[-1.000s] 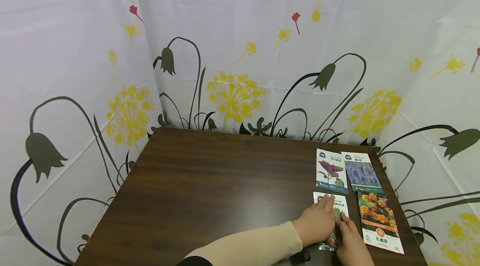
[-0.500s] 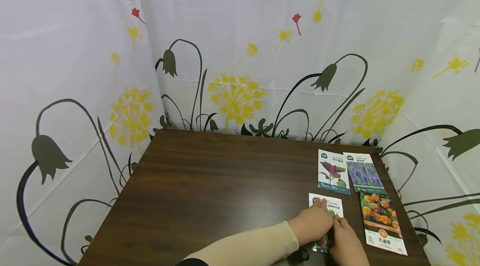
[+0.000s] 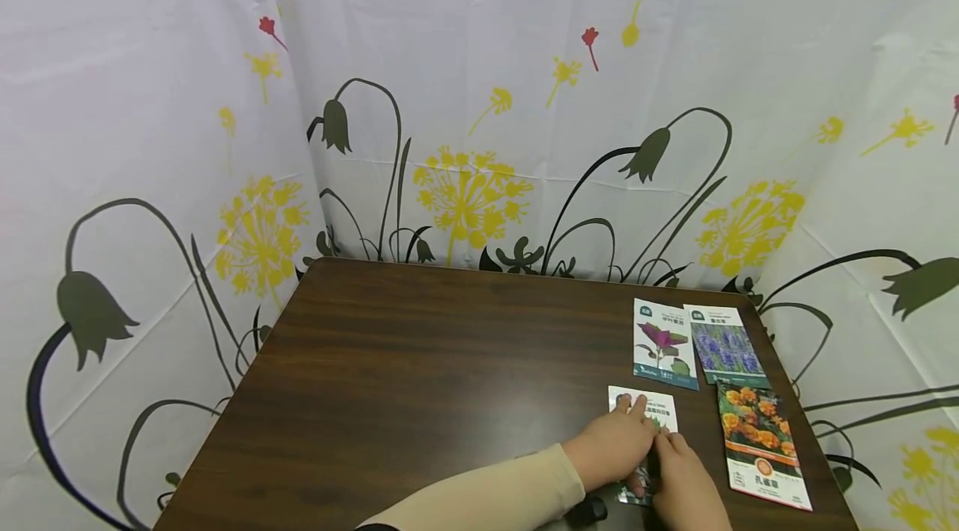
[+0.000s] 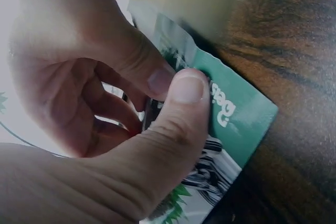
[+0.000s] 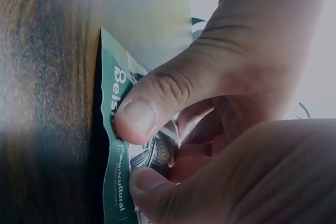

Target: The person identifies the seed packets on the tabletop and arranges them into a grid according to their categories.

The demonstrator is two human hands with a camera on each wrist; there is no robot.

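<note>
A white seed packet (image 3: 663, 409) with a green plant picture lies near the front right of the table, partly covered by both hands. My left hand (image 3: 610, 449), below a beige sleeve, grips it from the left with two fingers laid over its face. My right hand (image 3: 685, 488) holds its right side. In the left wrist view, the left thumb (image 4: 184, 103) presses the green printed end of the packet (image 4: 244, 116). Both thumbs sit on this end in the right wrist view, the right thumb (image 5: 149, 187) lower, and the packet (image 5: 111, 69) bends between the hands.
A seed packet with a purple flower (image 3: 663, 344) and one with lavender-like blooms (image 3: 725, 348) lie behind the hands. To the right is an orange-flower packet (image 3: 764, 448) near the edge of the brown table (image 3: 419, 364). A patterned curtain (image 3: 479, 57) hangs around it.
Both hands and the packet they hold have slid a little to the left, away from the orange-flower packet. The other three packets keep their places.
</note>
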